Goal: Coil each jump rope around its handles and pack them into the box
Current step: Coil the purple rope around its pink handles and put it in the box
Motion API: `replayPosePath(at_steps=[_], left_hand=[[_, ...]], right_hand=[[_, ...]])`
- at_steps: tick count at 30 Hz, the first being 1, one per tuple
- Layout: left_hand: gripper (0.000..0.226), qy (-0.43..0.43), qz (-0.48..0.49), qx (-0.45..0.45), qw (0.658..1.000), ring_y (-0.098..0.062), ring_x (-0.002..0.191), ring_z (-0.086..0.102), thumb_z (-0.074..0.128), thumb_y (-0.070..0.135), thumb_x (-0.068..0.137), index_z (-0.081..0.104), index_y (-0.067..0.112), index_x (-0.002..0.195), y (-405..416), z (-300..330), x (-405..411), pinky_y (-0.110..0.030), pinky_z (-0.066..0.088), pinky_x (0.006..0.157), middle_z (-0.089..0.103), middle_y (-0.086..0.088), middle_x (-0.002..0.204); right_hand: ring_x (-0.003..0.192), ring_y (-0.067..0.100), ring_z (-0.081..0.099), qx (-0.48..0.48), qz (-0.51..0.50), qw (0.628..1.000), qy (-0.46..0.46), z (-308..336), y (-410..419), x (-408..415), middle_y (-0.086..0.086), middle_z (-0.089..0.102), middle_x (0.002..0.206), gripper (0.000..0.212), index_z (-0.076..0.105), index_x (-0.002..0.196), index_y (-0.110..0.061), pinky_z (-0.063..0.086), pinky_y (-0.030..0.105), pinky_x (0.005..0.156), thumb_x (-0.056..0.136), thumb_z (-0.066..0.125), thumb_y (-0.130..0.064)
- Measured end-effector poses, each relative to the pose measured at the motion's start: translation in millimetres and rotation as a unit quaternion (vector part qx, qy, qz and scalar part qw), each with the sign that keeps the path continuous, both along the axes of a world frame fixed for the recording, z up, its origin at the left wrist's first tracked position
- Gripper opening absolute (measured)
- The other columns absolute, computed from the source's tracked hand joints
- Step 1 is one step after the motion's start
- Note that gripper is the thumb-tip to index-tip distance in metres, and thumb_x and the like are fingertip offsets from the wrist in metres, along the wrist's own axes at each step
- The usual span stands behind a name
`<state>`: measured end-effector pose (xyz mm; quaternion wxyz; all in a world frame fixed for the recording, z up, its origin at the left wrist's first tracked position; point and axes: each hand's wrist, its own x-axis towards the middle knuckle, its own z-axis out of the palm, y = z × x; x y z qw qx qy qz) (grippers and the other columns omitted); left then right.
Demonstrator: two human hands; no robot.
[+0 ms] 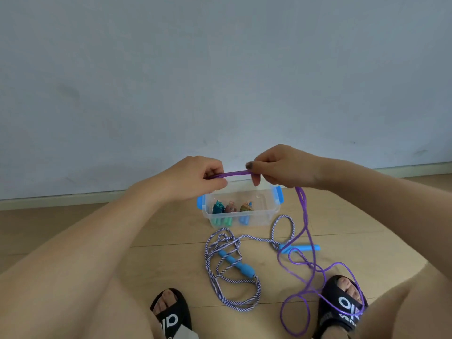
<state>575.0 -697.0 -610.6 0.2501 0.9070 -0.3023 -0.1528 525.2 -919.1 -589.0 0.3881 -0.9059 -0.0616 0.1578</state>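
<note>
While both hands are raised at the centre of the frame above the box, they stretch a short run of the purple jump rope between them: the left hand has its fingers curled round the strands at the left end, and the right hand pinches the right end between thumb and curled fingers. From below the right hand the purple rope hangs down in a doubled line toward the lower right of the frame, where it spreads in loose loops on the wooden floor and crosses over the right sandal. Its handles cannot be made out. The box is a clear plastic tub with blue latches at its left and right ends, standing on the floor near the skirting board, just below the hands in the picture. Inside it sit three coiled bundles side by side, with green and blue handle ends showing through the near wall. In front of the box, in the lower middle, the striped jump rope lies uncoiled in tangled loops, one blue handle among the loops and the second blue handle to the right, where the purple rope crosses it. The left sandal appears at the bottom edge, and a pale blue-grey wall fills the upper half.
</note>
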Motion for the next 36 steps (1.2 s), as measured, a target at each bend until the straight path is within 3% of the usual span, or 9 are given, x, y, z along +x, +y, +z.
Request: replayPosePath(at_steps=[7,11,14,17,23,26,30,33,36], left_hand=[[0.024,-0.043,-0.003,0.021,0.999,-0.010,0.057,0.042,0.052,0.039,0.098,0.050,0.024,0.079,-8,-11,5,-0.025,0.033,0.055,0.051,0.006,0.066],[0.022,-0.067,-0.060,0.042,0.995,-0.011,0.059,0.047,0.049,0.037,0.099,0.045,0.027,0.081,-21,-11,-7,-0.028,0.038,0.056,0.052,0.006,0.068],[0.017,-0.076,-0.087,0.031,0.993,-0.011,0.063,0.053,0.052,0.033,0.098,0.053,0.021,0.086,-34,-13,-12,-0.028,0.042,0.059,0.054,0.006,0.070],[0.016,-0.027,-0.045,-0.013,0.999,-0.012,0.062,0.047,0.062,0.026,0.090,0.051,0.019,0.081,-31,-8,-10,-0.025,0.035,0.056,0.051,0.006,0.070],[0.027,0.163,-0.022,-0.053,0.985,-0.009,0.071,0.060,0.071,0.037,0.081,0.058,0.016,0.092,-18,-2,-6,-0.028,0.048,0.068,0.060,0.005,0.077],[0.043,0.268,-0.021,-0.114,0.956,-0.019,0.099,0.068,0.070,0.038,0.077,0.056,0.015,0.110,-25,-7,-17,-0.037,0.056,0.090,0.068,-0.004,0.101],[0.047,0.277,-0.020,-0.147,0.949,0.004,0.108,0.060,0.062,0.036,0.078,0.055,0.025,0.124,-29,-1,-18,-0.033,0.047,0.102,0.068,0.009,0.119],[0.050,0.257,0.003,-0.162,0.953,-0.009,0.108,0.064,0.065,0.042,0.073,0.057,0.020,0.118,-26,4,-14,-0.036,0.046,0.103,0.069,-0.001,0.115],[0.038,0.241,0.029,-0.181,0.953,-0.023,0.094,0.070,0.067,0.033,0.077,0.053,0.014,0.107,-22,3,-11,-0.035,0.053,0.088,0.066,-0.008,0.095]], right_hand=[[0.048,0.019,0.037,0.020,-0.020,0.995,0.092,-1,-15,-2,0.002,0.048,0.055,0.043,0.062,0.079,-0.007,0.036,0.025,0.047,0.102,0.043,-0.038],[0.067,0.026,0.063,0.181,-0.062,0.966,0.173,-2,-5,-3,0.017,0.071,0.088,0.056,0.064,0.106,-0.001,0.055,0.035,0.067,0.100,0.041,-0.052],[0.052,0.018,0.041,0.134,-0.034,0.983,0.123,-4,12,-4,0.007,0.055,0.067,0.054,0.060,0.089,0.001,0.040,0.025,0.048,0.098,0.047,-0.051],[0.048,0.013,0.027,0.080,-0.039,0.993,0.079,-2,15,-3,-0.001,0.040,0.057,0.041,0.054,0.077,-0.006,0.024,0.023,0.042,0.095,0.057,-0.042],[0.046,0.010,0.024,0.178,-0.039,0.981,0.064,15,7,-7,-0.006,0.037,0.051,0.025,0.068,0.102,0.003,0.020,0.021,0.042,0.096,0.059,-0.019],[0.046,0.012,0.020,0.235,-0.052,0.968,0.074,15,7,-6,-0.004,0.033,0.050,0.018,0.069,0.102,0.000,0.016,0.023,0.043,0.096,0.056,-0.011],[0.046,0.014,0.020,0.277,-0.061,0.955,0.085,19,4,-5,0.002,0.039,0.054,0.020,0.066,0.107,0.000,0.015,0.024,0.043,0.098,0.052,-0.011],[0.044,0.013,0.024,0.310,-0.071,0.946,0.069,20,3,-2,0.005,0.044,0.056,0.018,0.066,0.105,-0.001,0.020,0.022,0.042,0.098,0.052,-0.011],[0.045,0.013,0.029,0.310,-0.085,0.945,0.055,19,0,2,0.008,0.053,0.059,0.017,0.065,0.105,0.000,0.026,0.021,0.041,0.098,0.054,-0.012]])
